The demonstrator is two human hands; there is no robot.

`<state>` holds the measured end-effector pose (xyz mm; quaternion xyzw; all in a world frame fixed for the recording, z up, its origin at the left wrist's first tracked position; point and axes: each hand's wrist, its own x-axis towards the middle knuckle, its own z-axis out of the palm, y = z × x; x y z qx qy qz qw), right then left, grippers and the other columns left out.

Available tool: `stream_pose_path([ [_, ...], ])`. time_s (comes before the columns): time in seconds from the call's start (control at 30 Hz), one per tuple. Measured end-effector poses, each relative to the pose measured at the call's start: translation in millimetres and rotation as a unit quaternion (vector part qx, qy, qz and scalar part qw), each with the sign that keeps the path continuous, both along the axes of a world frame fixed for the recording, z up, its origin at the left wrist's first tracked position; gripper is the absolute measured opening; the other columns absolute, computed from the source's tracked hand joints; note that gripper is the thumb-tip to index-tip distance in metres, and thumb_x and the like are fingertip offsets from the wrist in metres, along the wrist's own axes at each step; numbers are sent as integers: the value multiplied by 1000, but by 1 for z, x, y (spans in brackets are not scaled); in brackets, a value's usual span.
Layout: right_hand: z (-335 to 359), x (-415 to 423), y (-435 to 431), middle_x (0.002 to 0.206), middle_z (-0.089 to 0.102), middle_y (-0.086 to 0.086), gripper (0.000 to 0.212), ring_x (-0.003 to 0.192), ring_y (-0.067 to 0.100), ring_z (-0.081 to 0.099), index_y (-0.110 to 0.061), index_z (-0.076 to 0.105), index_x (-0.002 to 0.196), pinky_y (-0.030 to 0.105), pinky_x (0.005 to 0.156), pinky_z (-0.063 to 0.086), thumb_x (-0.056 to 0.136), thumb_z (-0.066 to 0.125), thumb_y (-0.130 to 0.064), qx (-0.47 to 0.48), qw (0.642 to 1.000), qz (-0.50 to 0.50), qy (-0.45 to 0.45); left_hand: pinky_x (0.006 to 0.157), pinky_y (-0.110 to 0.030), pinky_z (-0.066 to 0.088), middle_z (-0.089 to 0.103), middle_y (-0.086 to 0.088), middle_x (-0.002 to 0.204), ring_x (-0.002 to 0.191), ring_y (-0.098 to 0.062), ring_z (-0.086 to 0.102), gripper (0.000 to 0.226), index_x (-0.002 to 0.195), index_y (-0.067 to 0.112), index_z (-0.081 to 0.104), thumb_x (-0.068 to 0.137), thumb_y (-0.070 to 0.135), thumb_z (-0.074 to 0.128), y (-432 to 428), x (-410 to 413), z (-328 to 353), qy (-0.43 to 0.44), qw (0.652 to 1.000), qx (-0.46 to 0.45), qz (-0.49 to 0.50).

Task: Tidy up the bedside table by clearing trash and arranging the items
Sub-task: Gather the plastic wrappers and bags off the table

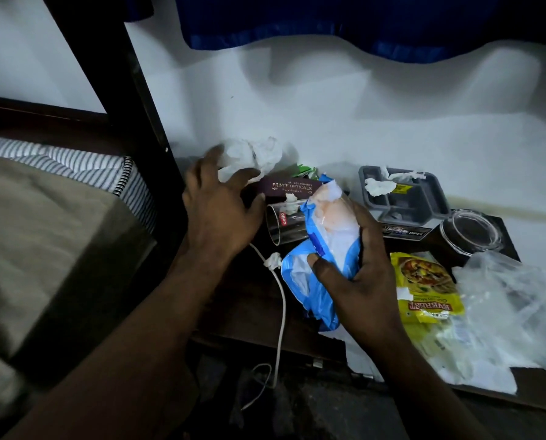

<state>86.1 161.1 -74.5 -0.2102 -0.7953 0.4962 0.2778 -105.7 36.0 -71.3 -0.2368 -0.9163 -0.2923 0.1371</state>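
Trash and small things lay all over the dark worktop (249,296), and a clear glass (282,228) lay on its side near the middle. The left hand (220,204) was just to the left of the glass. Its fingers (213,157) were spread wide and reached up to a crumpled white bag (255,152) behind the glass by the wall, but I could not tell if they touched it. A dark red case (289,188) with gold letters sat just behind the glass, between it and the white bag. The right hand (360,281) was just to the right of the glass and held a blue and white wrapper (325,236). Its fingers were curled round the wrapper and its thumb pressed on the front, and the wrapper covered the end of the glass. A grey tray (424,201) with bits of white tissue (379,185) in it stood farther right of the glass, and a round glass dish (470,231) stood beyond the tray. A yellow packet (424,287) and a clear plastic bag (512,300) lay to the right of the glass, nearer the front edge. A white cable (283,300) ran from under the glass down over the front edge.
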Motion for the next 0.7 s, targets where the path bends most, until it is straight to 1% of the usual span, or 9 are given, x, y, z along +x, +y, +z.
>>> stream_pose_path([
  [0.07,-1,-1,1,148,50,-27,84,133,-18,46,-30,41,156,1,100,38,85,83,-11,4,1000,2,-2,120,-56,23,21,-2,166,151,-35,16,47,129,46,65,83,58,67,4,-4,-5,-77,996,-47,-1],
  [0.13,-1,-2,2,148,52,-25,85,133,-15,48,-31,41,156,3,101,41,85,84,-14,-2,1000,11,-1,121,-58,17,21,2,167,153,-30,10,49,132,46,62,85,59,65,6,-6,-10,-121,990,-67,-10],
  [0.23,2,-2,5,149,53,-24,84,136,-10,50,-35,40,156,8,104,44,82,80,-27,-7,1000,14,11,120,-55,20,30,7,164,151,-28,16,54,141,38,57,89,48,64,5,-5,-15,-112,990,-89,-19],
  [0.33,6,-4,7,151,55,-17,83,137,-6,51,-31,41,156,14,107,46,81,77,-29,-18,1000,9,21,116,-54,30,41,4,159,145,-30,29,59,145,29,54,88,33,67,5,-3,-13,-82,992,-96,-21],
  [0.4,7,-4,8,152,55,-16,82,138,-4,51,-32,41,155,18,109,47,81,77,-29,-21,999,7,25,109,-53,39,53,-2,149,135,-34,43,56,139,25,60,84,28,69,5,0,-10,-47,997,-64,-16],
  [0.47,9,-3,8,151,55,-16,83,137,-2,52,-31,41,156,23,110,48,82,77,-28,-22,999,7,25,97,-50,49,65,-10,130,116,-38,58,44,124,18,69,81,27,68,4,3,-4,11,1000,-12,-5],
  [0.57,11,0,9,148,57,-16,82,134,0,56,-29,41,156,30,109,52,82,77,-28,-22,999,2,25,79,-44,54,70,-16,103,93,-40,64,30,108,8,71,85,26,67,5,8,8,80,995,62,21],
  [0.63,13,2,10,144,59,-18,80,132,0,57,-29,42,154,30,107,53,81,76,-28,-25,999,-8,29,77,-39,50,69,-17,100,90,-39,64,29,109,4,67,88,25,68,6,16,16,72,990,119,26],
  [0.7,17,3,10,139,59,-26,79,129,-4,57,-30,44,153,23,105,51,80,76,-28,-30,998,-21,41,82,-32,46,69,-15,107,96,-34,64,30,116,4,63,90,17,68,9,27,24,41,984,174,6],
])
